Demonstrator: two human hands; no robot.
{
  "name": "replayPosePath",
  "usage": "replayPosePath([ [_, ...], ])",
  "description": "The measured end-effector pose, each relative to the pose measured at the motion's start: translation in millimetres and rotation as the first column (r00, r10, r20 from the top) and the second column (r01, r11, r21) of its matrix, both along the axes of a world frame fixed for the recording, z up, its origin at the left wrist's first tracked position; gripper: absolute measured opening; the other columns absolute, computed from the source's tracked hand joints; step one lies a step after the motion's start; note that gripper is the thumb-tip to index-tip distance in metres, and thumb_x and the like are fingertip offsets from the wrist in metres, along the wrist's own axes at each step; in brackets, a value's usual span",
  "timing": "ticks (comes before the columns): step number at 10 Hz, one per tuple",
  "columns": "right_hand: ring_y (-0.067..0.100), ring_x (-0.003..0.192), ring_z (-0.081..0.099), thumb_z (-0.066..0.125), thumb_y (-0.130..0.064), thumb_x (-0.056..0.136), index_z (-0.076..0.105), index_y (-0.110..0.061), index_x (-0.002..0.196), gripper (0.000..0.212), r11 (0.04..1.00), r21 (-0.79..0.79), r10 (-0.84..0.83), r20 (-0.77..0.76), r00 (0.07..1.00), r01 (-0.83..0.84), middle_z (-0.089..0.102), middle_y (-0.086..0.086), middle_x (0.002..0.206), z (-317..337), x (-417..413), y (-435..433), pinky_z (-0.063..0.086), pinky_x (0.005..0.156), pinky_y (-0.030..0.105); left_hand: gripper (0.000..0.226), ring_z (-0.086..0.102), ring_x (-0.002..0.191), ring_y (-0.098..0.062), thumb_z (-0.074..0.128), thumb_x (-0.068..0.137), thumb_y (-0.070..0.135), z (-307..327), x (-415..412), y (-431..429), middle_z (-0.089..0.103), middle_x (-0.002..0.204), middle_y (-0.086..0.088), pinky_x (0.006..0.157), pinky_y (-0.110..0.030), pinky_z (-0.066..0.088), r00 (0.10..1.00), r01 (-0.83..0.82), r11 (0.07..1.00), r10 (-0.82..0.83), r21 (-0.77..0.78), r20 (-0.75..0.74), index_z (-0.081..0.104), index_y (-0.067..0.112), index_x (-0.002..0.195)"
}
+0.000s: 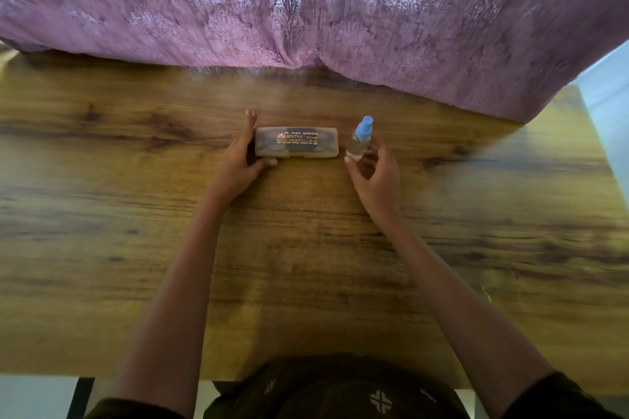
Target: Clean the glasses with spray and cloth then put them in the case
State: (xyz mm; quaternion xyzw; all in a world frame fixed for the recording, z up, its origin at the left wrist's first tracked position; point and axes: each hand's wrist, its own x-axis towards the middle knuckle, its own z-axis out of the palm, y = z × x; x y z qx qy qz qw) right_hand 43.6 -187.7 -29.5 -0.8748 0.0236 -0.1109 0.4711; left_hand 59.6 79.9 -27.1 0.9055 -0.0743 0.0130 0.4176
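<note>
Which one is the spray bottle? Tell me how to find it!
Look at the wooden table, near its middle, just before the purple cloth. Right of the flat glasses case stands the spray bottle. It is the only upright thing, clear with a blue cap.

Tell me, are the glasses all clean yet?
Hard to say. The case lies closed on the table, with the glasses showing dark through it. No cloth shows. The left hand grips the case's end; the right hand is open beside the spray bottle. Either it's just starting, with opening, spraying and wiping left, or just finished.
</note>
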Motion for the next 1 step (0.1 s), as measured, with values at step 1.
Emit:
replayPosePath([
  [1, 0.011, 0.108, 0.060, 0.071, -0.029, 0.090, 0.046, -0.017, 0.137, 0.054, 1.000, 0.012, -0.013, 0.055, 0.998, 0.012, 0.060, -0.004, 0.124, -2.9, -4.9, 0.2, 0.052, 0.091, 0.024, 0.100, 0.032, 0.142, -0.024, 0.075, 0.082, 0.008, -7.5, -5.6, 0.9, 0.027, 0.157, -0.013, 0.117, -0.039, 0.027, 0.997, -0.032, 0.999, 0.029, 0.036, 0.076, 0.005, 0.000, 0.153],
])
